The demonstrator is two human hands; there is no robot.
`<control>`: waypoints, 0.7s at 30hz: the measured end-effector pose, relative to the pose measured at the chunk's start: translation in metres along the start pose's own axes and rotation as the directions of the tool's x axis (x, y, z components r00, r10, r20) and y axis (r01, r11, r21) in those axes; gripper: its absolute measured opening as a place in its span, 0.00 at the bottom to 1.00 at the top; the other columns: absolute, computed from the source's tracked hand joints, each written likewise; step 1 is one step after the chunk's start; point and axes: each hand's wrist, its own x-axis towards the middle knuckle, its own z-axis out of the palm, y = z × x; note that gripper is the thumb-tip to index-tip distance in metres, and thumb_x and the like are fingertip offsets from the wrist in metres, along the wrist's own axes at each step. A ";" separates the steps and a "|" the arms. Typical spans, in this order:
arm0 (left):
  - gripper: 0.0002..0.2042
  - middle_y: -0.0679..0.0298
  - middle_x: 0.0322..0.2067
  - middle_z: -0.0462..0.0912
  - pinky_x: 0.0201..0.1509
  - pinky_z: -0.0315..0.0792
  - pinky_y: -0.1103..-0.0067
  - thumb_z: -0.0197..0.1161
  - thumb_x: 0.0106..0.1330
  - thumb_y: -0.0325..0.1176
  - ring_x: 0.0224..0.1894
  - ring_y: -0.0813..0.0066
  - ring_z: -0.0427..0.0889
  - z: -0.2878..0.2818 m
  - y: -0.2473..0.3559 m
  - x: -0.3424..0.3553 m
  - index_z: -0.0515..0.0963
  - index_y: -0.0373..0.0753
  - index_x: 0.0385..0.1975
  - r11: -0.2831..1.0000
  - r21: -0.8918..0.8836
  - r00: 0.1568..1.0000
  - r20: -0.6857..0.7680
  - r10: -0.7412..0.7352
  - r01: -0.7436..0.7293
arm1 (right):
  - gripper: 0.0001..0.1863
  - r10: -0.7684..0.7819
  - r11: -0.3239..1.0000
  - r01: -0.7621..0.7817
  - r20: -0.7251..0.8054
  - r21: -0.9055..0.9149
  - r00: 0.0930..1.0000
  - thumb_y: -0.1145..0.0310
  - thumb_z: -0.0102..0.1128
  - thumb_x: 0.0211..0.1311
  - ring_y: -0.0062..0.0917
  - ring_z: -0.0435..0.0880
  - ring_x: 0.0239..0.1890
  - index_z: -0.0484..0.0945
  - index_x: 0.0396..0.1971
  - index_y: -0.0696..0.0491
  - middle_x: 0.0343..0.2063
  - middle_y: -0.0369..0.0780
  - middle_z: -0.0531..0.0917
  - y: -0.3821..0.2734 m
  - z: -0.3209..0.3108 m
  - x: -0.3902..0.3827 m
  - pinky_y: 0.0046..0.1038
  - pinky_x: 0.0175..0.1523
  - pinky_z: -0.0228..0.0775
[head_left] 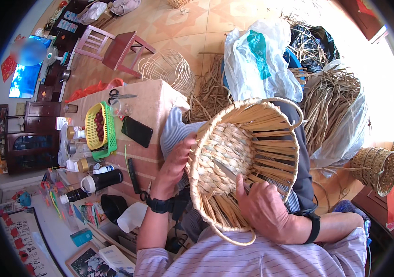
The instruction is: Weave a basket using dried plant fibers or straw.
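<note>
A round woven straw basket (227, 150) rests on my lap, tilted so that its inside faces me. It has a braided rim, a plaited bottom, slatted straw sides and two loop handles. My left hand (175, 161) is closed on the rim at the basket's left, fingers on the outer wall. Over the near right part of the rim reaches my right hand (266, 205), closed round a tool with a pointed metal blade (225, 170). The blade points up and left across the woven bottom. Its handle is hidden in my palm, so its exact kind is unclear.
A cloth-covered table (155, 104) at left bears scissors (121, 96), a phone (137, 131), a yellow basket (96, 127) of dark red fruit and a black thermos (102, 181). Beyond lie dried straw bundles (333, 104), a plastic bag (254, 60) and a wire-like basket frame (169, 69). Woven baskets (376, 168) stand right.
</note>
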 end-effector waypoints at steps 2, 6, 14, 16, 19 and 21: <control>0.24 0.67 0.63 0.84 0.66 0.76 0.79 0.70 0.76 0.42 0.63 0.82 0.80 0.001 -0.003 -0.002 0.79 0.35 0.66 0.992 0.086 0.995 0.042 0.094 -0.097 | 0.33 -0.087 0.996 0.082 -0.180 -0.032 0.980 0.71 0.59 0.66 0.27 0.82 0.28 0.75 0.72 0.61 0.24 0.37 0.81 0.013 0.009 -0.007 0.33 0.31 0.70; 0.27 0.66 0.65 0.82 0.64 0.78 0.81 0.71 0.75 0.42 0.60 0.81 0.82 -0.013 -0.014 0.002 0.75 0.36 0.69 0.910 0.149 0.909 0.226 0.350 -0.387 | 0.32 -0.064 0.857 0.100 -0.087 0.506 0.994 0.73 0.59 0.64 0.29 0.88 0.29 0.74 0.69 0.66 0.25 0.39 0.83 0.036 -0.002 -0.009 0.33 0.32 0.75; 0.33 0.66 0.65 0.82 0.69 0.77 0.81 0.72 0.75 0.41 0.66 0.80 0.80 -0.019 -0.010 -0.003 0.68 0.36 0.74 0.996 -0.088 0.994 0.112 0.013 -0.003 | 0.32 -0.041 0.853 0.094 -0.113 0.514 0.993 0.74 0.61 0.62 0.33 0.89 0.26 0.74 0.68 0.67 0.24 0.43 0.85 0.038 0.006 -0.002 0.34 0.31 0.78; 0.33 0.66 0.65 0.82 0.66 0.78 0.83 0.70 0.77 0.41 0.64 0.81 0.82 -0.021 -0.011 -0.001 0.66 0.35 0.76 0.996 -0.033 0.984 0.153 0.086 -0.082 | 0.32 -0.011 0.847 0.091 -0.154 0.524 0.988 0.73 0.61 0.62 0.33 0.89 0.26 0.75 0.67 0.66 0.24 0.43 0.85 0.038 0.009 -0.004 0.34 0.30 0.78; 0.35 0.67 0.64 0.82 0.65 0.78 0.82 0.72 0.75 0.43 0.63 0.82 0.81 -0.015 -0.008 -0.003 0.66 0.35 0.76 0.997 0.065 0.997 0.059 0.039 -0.043 | 0.31 -0.003 0.852 0.090 -0.166 0.516 0.986 0.73 0.61 0.62 0.33 0.89 0.25 0.76 0.67 0.65 0.23 0.43 0.84 0.037 0.013 -0.004 0.34 0.30 0.78; 0.35 0.67 0.62 0.83 0.64 0.78 0.82 0.73 0.74 0.43 0.62 0.83 0.81 -0.014 -0.007 -0.003 0.68 0.34 0.75 0.996 0.068 0.997 0.052 0.054 -0.058 | 0.32 -0.005 0.844 0.093 -0.167 0.528 0.986 0.74 0.60 0.62 0.33 0.89 0.25 0.76 0.68 0.65 0.23 0.43 0.84 0.040 0.011 -0.004 0.34 0.29 0.78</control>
